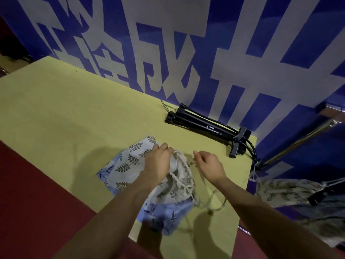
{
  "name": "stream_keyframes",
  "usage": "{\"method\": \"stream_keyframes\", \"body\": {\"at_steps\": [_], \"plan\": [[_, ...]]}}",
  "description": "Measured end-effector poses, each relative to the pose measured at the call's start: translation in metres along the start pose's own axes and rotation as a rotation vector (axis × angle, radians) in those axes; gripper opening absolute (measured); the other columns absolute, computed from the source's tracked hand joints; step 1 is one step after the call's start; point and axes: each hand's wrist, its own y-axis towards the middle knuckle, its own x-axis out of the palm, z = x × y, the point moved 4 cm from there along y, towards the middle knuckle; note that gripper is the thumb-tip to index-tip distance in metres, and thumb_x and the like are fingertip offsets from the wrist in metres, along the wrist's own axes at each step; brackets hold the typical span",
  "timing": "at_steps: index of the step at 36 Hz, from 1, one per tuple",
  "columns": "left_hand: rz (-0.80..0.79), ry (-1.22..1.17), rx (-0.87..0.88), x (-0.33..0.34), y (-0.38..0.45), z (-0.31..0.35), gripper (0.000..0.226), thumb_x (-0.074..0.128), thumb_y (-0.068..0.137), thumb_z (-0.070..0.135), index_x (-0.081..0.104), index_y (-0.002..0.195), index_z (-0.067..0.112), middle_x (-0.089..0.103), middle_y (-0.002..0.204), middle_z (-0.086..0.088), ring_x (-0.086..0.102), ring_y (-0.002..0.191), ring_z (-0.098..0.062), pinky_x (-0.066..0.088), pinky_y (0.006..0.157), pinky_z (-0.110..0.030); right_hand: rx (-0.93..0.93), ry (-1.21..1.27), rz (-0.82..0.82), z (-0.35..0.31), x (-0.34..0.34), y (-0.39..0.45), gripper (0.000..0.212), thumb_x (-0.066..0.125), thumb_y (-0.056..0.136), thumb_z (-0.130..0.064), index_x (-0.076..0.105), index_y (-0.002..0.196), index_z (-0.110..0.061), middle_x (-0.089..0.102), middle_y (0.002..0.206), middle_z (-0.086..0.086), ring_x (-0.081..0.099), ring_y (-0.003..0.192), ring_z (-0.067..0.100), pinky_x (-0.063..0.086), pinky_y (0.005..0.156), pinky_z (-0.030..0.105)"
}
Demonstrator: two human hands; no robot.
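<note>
Left hand (158, 163) and right hand (209, 165) are working on the leaf-print drawstring bag (127, 165), which is lying near the worktop (56, 109) front edge.
The left hand is gripping the gathered bag mouth; the right hand is pinching the cord (221, 207). A black pump (205, 128) is lying behind.

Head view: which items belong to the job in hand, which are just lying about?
In hand: leaf-print drawstring bag, its cord, left hand gripping the bag mouth, right hand pinching the cord.
Lying about: black pump on the table, second leaf-print bag beyond its right edge.
</note>
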Motion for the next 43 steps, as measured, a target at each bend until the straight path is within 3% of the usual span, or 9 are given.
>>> {"method": "stream_keyframes", "body": {"at_steps": [6, 13, 19, 25, 27, 31, 36, 40, 43], "plan": [[0.141, -0.101, -0.032, 0.003, 0.007, 0.008, 0.043, 0.042, 0.080, -0.010, 0.067, 0.111, 0.008, 0.061, 0.109, -0.010, 0.052, 0.106, -0.029, 0.038, 0.069, -0.031, 0.020, -0.115, -0.001, 0.019, 0.006, 0.035, 0.022, 0.047, 0.095, -0.019, 0.062, 0.109, -0.011, 0.056, 0.114, 0.011, 0.056, 0.101, 0.030, 0.043, 0.072, 0.032], [0.135, -0.175, -0.089, 0.007, 0.020, 0.010, 0.046, 0.040, 0.084, -0.009, 0.063, 0.119, 0.009, 0.058, 0.117, -0.008, 0.047, 0.110, -0.028, 0.038, 0.070, -0.033, -0.006, -0.189, -0.064, 0.029, 0.029, 0.052, 0.024, 0.061, 0.089, -0.031, 0.061, 0.104, -0.013, 0.055, 0.110, 0.009, 0.056, 0.099, 0.028, 0.048, 0.078, 0.035], [0.064, -0.207, -0.088, 0.013, 0.023, 0.013, 0.048, 0.038, 0.090, -0.005, 0.054, 0.131, 0.014, 0.053, 0.126, -0.005, 0.042, 0.116, -0.027, 0.037, 0.076, -0.033, -0.058, -0.217, 0.007, 0.030, 0.036, 0.058, 0.013, 0.057, 0.090, -0.019, 0.062, 0.095, -0.008, 0.056, 0.105, 0.013, 0.055, 0.096, 0.032, 0.046, 0.081, 0.038], [-0.039, -0.282, 0.009, 0.013, 0.018, 0.012, 0.060, 0.039, 0.086, -0.008, 0.043, 0.140, 0.016, 0.049, 0.130, -0.006, 0.039, 0.114, -0.027, 0.039, 0.088, -0.032, -0.047, 0.172, 0.140, 0.020, 0.012, 0.045, 0.005, 0.053, 0.093, -0.013, 0.054, 0.094, -0.009, 0.060, 0.088, 0.006, 0.059, 0.081, 0.024, 0.049, 0.072, 0.037], [-0.074, -0.284, 0.041, 0.012, 0.016, 0.013, 0.066, 0.038, 0.083, -0.011, 0.038, 0.143, 0.017, 0.047, 0.132, -0.007, 0.038, 0.113, -0.027, 0.036, 0.092, -0.030, -0.099, 0.282, 0.163, 0.009, 0.000, 0.035, 0.002, 0.054, 0.092, -0.011, 0.054, 0.094, -0.010, 0.058, 0.083, 0.001, 0.056, 0.078, 0.017, 0.046, 0.070, 0.027], [-0.162, -0.314, -0.015, 0.010, 0.018, 0.014, 0.073, 0.033, 0.083, -0.015, 0.031, 0.147, 0.020, 0.042, 0.138, -0.003, 0.034, 0.118, -0.027, 0.036, 0.103, -0.034, -0.187, 0.398, 0.159, -0.016, -0.012, 0.017, 0.005, 0.059, 0.088, -0.005, 0.060, 0.086, -0.010, 0.060, 0.080, -0.003, 0.054, 0.075, 0.005, 0.042, 0.067, 0.011], [-0.144, -0.547, -0.100, 0.005, 0.015, 0.009, 0.068, 0.030, 0.083, -0.018, 0.040, 0.143, 0.013, 0.045, 0.134, -0.007, 0.038, 0.125, -0.029, 0.034, 0.110, -0.041, -0.255, 0.508, 0.232, -0.040, -0.018, -0.010, 0.013, 0.063, 0.082, 0.000, 0.063, 0.076, -0.012, 0.062, 0.073, -0.006, 0.053, 0.069, 0.001, 0.043, 0.068, 0.012], [-0.109, -0.713, -0.138, -0.008, 0.009, 0.002, 0.067, 0.031, 0.084, -0.019, 0.038, 0.143, 0.011, 0.041, 0.140, -0.007, 0.045, 0.125, -0.027, 0.050, 0.086, -0.022, -0.302, 0.273, 0.132, -0.048, -0.009, -0.023, 0.020, 0.067, 0.079, -0.007, 0.066, 0.069, -0.025, 0.066, 0.071, -0.008, 0.056, 0.075, 0.012, 0.049, 0.078, 0.033], [-0.070, -0.774, -0.138, -0.020, 0.006, 0.000, 0.064, 0.032, 0.087, -0.017, 0.036, 0.144, 0.011, 0.042, 0.141, -0.008, 0.056, 0.105, -0.027, 0.047, 0.064, -0.012, -0.334, -0.069, 0.092, -0.054, -0.005, -0.026, 0.008, 0.064, 0.085, -0.024, 0.072, 0.083, -0.025, 0.071, 0.082, -0.006, 0.054, 0.089, 0.015, 0.034, 0.091, 0.034]]}}
